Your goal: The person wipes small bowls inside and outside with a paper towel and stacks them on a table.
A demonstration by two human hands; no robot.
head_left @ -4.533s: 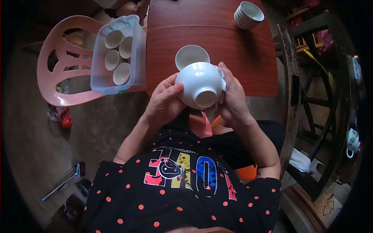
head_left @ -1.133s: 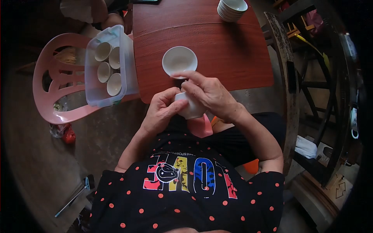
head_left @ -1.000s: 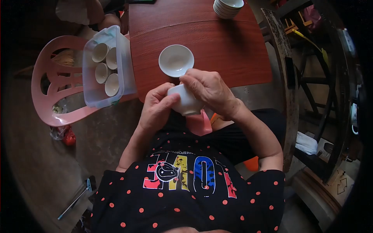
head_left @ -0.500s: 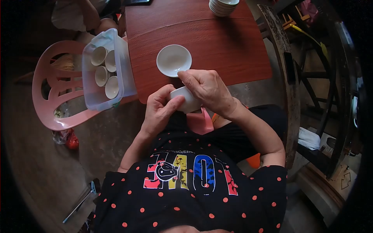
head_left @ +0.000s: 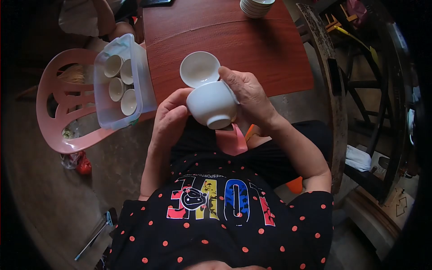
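A white bowl (head_left: 211,103) is tilted on its side above my lap, its foot ring turned down toward me. My right hand (head_left: 249,94) grips its right side, thumb up near the rim. A thin pale edge shows between that palm and the bowl; I cannot make out what it is. On the left side, my left hand (head_left: 170,117) holds the bowl's rim with its fingertips, the thumb off to the near side. Just beyond, a second white bowl (head_left: 199,68) stands upright on the reddish-brown table (head_left: 252,58), partly covered by the held one.
A clear plastic bin (head_left: 140,83) with several white cups (head_left: 116,89) sits on a pink chair (head_left: 47,99) at the left. Stacked bowls (head_left: 255,10) stand at the table's far right. Pink plastic (head_left: 231,140) shows below the held bowl. A wooden frame (head_left: 324,58) rises at right.
The held bowl has come up and turned, so its outer side and foot now show. My right hand has shifted to its right side, and my left hand has moved left and loosened.
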